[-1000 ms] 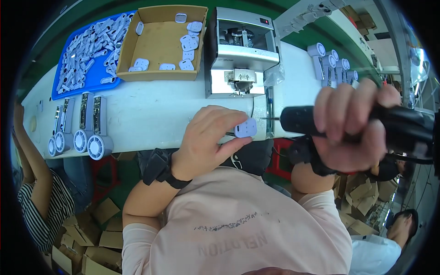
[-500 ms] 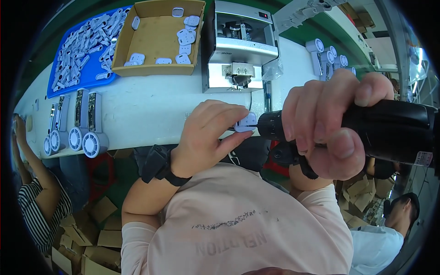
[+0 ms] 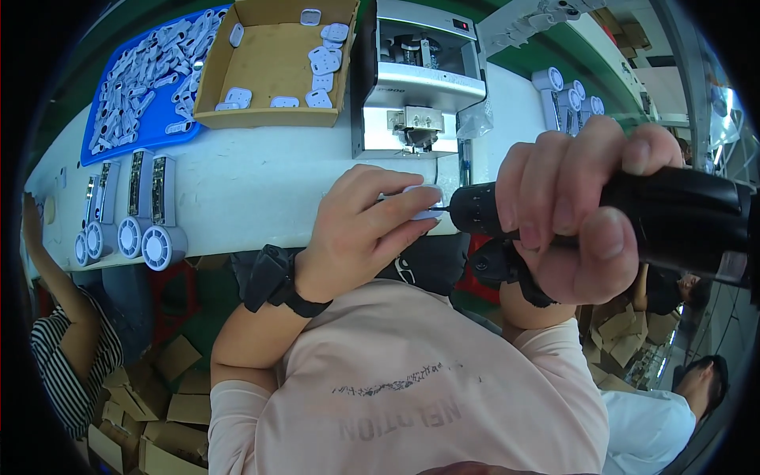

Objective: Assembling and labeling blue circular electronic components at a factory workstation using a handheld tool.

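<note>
My left hand (image 3: pixel 348 229) pinches a small white plastic piece (image 3: pixel 431 214) above the front of the bench, its fingers covering much of it. Wrapped round a black cordless screwdriver (image 3: pixel 681 210) is my right hand (image 3: pixel 574 218). The tool lies nearly level, its chuck toward my left hand. Its thin bit reaches the edge of the white piece; whether it sits in a hole there I cannot tell.
Beyond my hands stands a silver machine (image 3: pixel 427 83). Left of it are a cardboard tray (image 3: pixel 261 59) with white covers and a blue tray (image 3: pixel 150 146) heaped with white parts. Assembled units (image 3: pixel 164 245) line the left edge; more stand (image 3: pixel 566 99) at right. Co-workers sit both sides.
The screwdriver and my right hand have moved slightly to the right. My left fingers have shifted over the white piece, which is turned and more covered now.
</note>
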Demonstrator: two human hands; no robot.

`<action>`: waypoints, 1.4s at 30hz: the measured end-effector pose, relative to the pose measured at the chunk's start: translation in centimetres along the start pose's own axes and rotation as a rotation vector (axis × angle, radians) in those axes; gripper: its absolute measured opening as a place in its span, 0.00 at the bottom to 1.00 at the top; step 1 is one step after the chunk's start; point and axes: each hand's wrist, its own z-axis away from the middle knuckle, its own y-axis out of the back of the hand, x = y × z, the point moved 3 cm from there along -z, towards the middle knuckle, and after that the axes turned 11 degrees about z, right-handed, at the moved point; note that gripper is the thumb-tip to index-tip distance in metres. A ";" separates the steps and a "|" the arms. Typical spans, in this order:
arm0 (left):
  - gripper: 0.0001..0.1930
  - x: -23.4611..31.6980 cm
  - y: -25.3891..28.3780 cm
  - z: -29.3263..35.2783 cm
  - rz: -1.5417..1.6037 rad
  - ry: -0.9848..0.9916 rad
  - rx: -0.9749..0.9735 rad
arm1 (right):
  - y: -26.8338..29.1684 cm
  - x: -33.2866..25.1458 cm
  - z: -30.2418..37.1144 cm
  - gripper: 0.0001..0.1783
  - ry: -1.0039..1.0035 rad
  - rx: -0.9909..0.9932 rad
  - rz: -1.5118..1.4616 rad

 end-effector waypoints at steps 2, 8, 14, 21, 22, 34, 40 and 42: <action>0.19 -0.1 0.1 0.0 -0.032 -0.007 0.009 | -0.2 0.1 -0.1 0.21 0.003 0.013 -0.001; 0.18 0.1 -0.3 0.4 -0.016 0.025 0.008 | -1.1 0.0 0.2 0.18 0.053 -0.010 0.023; 0.24 0.1 -0.8 1.2 -0.039 0.011 0.037 | 0.1 0.2 1.1 0.21 0.035 0.034 -0.050; 0.32 0.6 1.1 1.7 -0.117 0.106 -0.054 | 1.4 0.8 0.4 0.20 0.095 0.086 -0.302; 0.29 1.7 2.2 0.7 -0.127 0.235 -0.054 | 3.0 -0.3 0.7 0.21 0.124 0.170 -0.350; 0.28 -5.5 20.5 1.5 -1.270 0.634 -0.263 | 19.0 4.4 19.9 0.20 -0.827 0.936 0.574; 0.27 -3.0 25.3 4.4 -1.276 0.698 -0.139 | 30.6 2.3 30.3 0.26 -0.824 0.863 1.323; 0.27 -3.9 23.4 3.7 -1.225 0.734 -0.248 | 33.5 2.6 35.7 0.33 -0.746 0.869 1.368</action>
